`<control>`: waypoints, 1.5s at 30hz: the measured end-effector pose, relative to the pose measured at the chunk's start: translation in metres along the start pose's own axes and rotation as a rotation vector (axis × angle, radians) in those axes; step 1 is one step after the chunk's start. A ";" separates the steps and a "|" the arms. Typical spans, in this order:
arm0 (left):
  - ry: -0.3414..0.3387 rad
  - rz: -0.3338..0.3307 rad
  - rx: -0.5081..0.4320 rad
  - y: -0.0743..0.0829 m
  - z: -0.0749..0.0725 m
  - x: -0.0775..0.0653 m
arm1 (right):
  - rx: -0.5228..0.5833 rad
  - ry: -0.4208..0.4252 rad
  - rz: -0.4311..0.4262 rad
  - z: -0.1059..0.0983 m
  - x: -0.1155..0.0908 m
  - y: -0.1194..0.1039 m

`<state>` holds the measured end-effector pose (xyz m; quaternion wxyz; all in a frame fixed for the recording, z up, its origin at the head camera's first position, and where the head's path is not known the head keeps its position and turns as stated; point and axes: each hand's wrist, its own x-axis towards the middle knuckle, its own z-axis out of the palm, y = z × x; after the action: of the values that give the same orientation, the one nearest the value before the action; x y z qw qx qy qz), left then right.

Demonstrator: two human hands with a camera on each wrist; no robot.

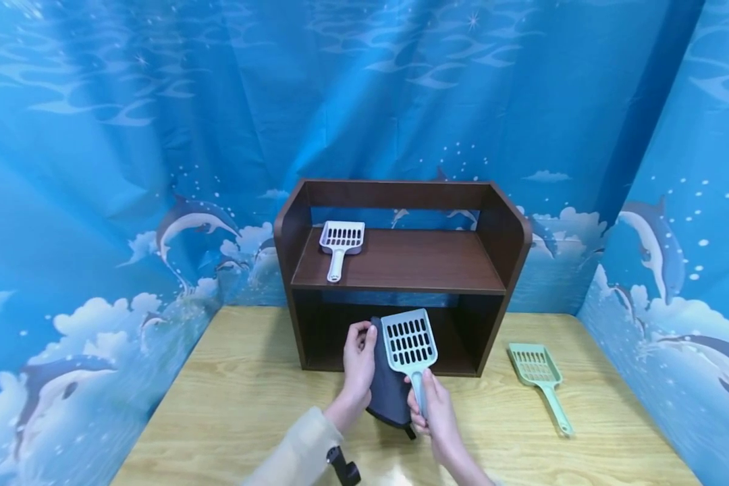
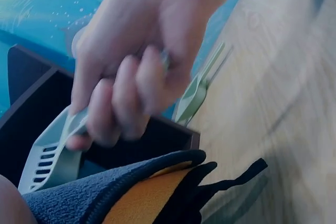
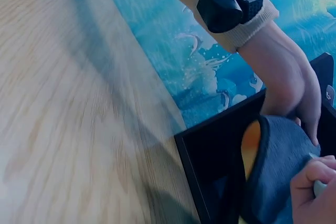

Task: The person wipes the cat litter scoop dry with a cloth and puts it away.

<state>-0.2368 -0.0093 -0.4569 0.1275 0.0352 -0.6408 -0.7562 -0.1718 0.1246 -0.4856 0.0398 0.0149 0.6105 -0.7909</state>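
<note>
gripping light-blue scoop (image 1: 410,335) in curled right hand (image 1: 435,413), pinching dark cloth (image 1: 389,399) in left hand (image 1: 360,361); probably wiping; next, likely calls for pressing cloth across slots.

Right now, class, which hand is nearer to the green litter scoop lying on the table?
Right. The right hand, gripping a pale blue litter scoop, is left of the green litter scoop; the left hand, holding the dark cloth, is farther left.

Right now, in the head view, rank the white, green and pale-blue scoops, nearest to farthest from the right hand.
1. Pale-blue scoop, in the right hand.
2. Green scoop, on the table, right.
3. White scoop, upper shelf, left.
</note>
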 end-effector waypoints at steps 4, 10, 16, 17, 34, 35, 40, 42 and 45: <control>-0.055 -0.011 0.027 0.001 -0.011 0.012 | -0.058 -0.032 0.023 -0.010 -0.001 -0.002; -0.221 -0.062 0.075 0.004 -0.030 0.027 | -0.155 -0.133 0.052 -0.034 0.002 -0.008; -0.357 -0.076 0.168 0.008 -0.038 0.036 | -0.244 -0.298 0.049 -0.052 0.005 -0.012; -0.368 -0.080 0.176 0.008 -0.038 0.037 | -0.257 -0.327 0.050 -0.053 0.004 -0.012; -0.400 -0.048 0.219 0.010 -0.037 0.035 | -0.457 -0.324 0.028 -0.051 -0.001 -0.012; -0.393 -0.046 0.220 0.010 -0.037 0.035 | -0.455 -0.319 0.026 -0.052 0.000 -0.014; -0.376 -0.022 0.232 0.010 -0.041 0.030 | -0.435 -0.307 0.018 -0.057 0.004 -0.021; -0.382 -0.003 0.236 0.010 -0.044 0.029 | -0.425 -0.306 0.017 -0.060 0.005 -0.023; -0.397 0.034 0.244 0.009 -0.048 0.027 | -0.419 -0.310 0.015 -0.063 0.006 -0.026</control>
<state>-0.2517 -0.0630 -0.4535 0.0065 -0.1098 -0.7404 -0.6631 -0.1813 0.1923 -0.4766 0.1408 -0.1104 0.7474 -0.6398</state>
